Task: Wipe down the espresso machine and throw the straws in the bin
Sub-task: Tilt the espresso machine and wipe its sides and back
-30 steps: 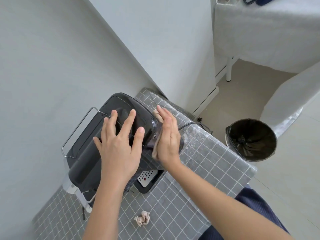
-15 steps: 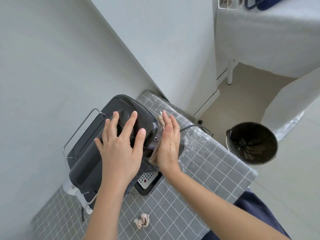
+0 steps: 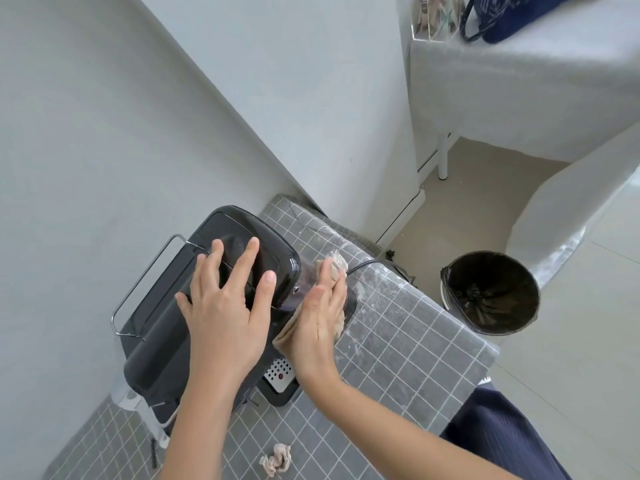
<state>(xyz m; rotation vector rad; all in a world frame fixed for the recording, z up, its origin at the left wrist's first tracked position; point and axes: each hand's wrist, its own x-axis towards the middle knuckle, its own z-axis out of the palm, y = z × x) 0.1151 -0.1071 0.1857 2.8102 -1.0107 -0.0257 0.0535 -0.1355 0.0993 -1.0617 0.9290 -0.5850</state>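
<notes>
A black espresso machine [image 3: 162,327] stands on a grey grid-patterned tablecloth [image 3: 408,351] against the wall. My left hand [image 3: 225,306] lies flat on its top with fingers spread, holding nothing. My right hand [image 3: 320,320] presses a beige cloth [image 3: 334,265] flat against the machine's right side; the cloth sticks out above and below the palm. A crumpled beige wad [image 3: 277,464] lies on the tablecloth near the front edge. A round bin with a black liner [image 3: 491,292] stands on the floor to the right of the table. No straws are visible.
A black power cord [image 3: 374,263] runs from the machine over the table's right edge. The white drip tray grille [image 3: 278,372] shows under my right wrist. A white-covered table [image 3: 519,81] with a dark blue bag [image 3: 512,15] stands at the back right.
My right hand with the cloth has slid down along the machine's right side. My left hand has stayed flat on the top. The view has tilted slightly.
</notes>
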